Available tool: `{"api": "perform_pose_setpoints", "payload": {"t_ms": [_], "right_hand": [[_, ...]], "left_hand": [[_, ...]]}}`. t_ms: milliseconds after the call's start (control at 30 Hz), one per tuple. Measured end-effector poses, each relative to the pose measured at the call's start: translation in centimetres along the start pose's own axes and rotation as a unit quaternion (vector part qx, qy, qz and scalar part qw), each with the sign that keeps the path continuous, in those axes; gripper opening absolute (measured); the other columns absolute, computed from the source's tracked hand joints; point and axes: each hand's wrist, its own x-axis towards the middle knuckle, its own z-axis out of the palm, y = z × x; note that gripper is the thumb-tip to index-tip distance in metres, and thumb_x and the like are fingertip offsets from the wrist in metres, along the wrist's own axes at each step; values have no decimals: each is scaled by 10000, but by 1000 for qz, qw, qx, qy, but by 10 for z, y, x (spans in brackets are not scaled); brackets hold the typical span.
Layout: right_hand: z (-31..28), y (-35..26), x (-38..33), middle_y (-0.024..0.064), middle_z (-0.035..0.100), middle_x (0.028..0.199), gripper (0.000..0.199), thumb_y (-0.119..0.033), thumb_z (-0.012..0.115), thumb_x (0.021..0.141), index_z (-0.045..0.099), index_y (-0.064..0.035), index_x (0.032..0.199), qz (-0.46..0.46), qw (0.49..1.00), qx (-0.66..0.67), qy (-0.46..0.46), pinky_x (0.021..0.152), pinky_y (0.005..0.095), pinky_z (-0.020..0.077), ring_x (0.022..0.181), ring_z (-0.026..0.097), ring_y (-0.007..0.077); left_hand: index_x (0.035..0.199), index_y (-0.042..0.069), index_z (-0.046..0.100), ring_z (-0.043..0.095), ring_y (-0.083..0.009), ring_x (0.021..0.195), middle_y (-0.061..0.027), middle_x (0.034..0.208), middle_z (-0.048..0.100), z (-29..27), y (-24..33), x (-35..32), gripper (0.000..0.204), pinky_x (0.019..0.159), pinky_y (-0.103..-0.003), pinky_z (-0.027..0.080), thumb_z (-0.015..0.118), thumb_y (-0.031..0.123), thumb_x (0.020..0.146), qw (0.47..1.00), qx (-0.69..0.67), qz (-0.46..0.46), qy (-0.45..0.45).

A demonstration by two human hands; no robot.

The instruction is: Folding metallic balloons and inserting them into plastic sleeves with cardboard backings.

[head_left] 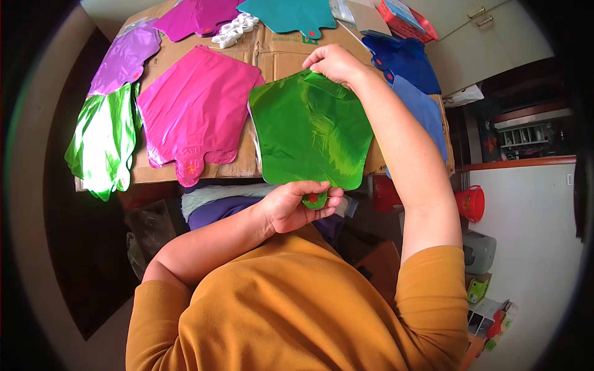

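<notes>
Stretched between my two hands is a flat green foil balloon [309, 130] with a tab at its lower edge. That tab, with a red spot on it, lies across the fingers of my left hand [300, 207], the thumb pressing from above. My right hand [334, 65] pinches the balloon's far edge, partly covering its upper right corner. Just left lies a flat pink foil balloon [201, 111], its tab hanging over the near edge of the cardboard [151, 176].
Around the cardboard lie more flat foil balloons: purple [124, 55], shiny green [102, 142], magenta [195, 17], teal [288, 15], dark blue [405, 62] and light blue [424, 114]. White ribbon-like pieces [235, 29] sit at the back. A red basket [411, 18] stands at the far right.
</notes>
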Motion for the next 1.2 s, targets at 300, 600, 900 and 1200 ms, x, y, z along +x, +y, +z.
{"api": "perform_pose_setpoints", "payload": {"t_ms": [300, 600, 900, 1200], "right_hand": [[2, 7, 4, 81, 685, 796, 144, 7, 597, 802, 717, -41, 865, -6, 998, -27, 51, 593, 292, 486, 667, 608, 128], [2, 17, 12, 81, 694, 786, 148, -26, 625, 808, 735, -72, 897, -58, 990, -57, 117, 674, 311, 507, 720, 629, 152], [-24, 21, 8, 18, 681, 865, 125, -22, 622, 848, 699, -38, 945, -110, 985, -56, 121, 724, 264, 486, 782, 594, 98], [0, 32, -3, 83, 714, 848, 112, -77, 654, 813, 727, -87, 897, -133, 975, -79, 161, 751, 324, 522, 784, 668, 194]], "left_hand": [[907, 104, 506, 461, -115, 693, -2, 781, 512, -3, -8, 8, 107, 754, -337, 475, 531, 174, 985, 999, 45, 4, 20], [894, 109, 507, 431, -115, 672, 1, 755, 492, 10, -12, 8, 136, 722, -305, 443, 498, 191, 1003, 997, 65, 39, 18], [826, 105, 499, 428, -131, 697, 0, 750, 480, 34, -9, 10, 208, 730, -305, 429, 469, 193, 1012, 995, 83, 42, 26], [998, 67, 554, 546, -136, 767, -38, 859, 575, 6, -9, 15, 85, 778, -335, 505, 572, 137, 954, 1000, 22, -6, 13]]}}
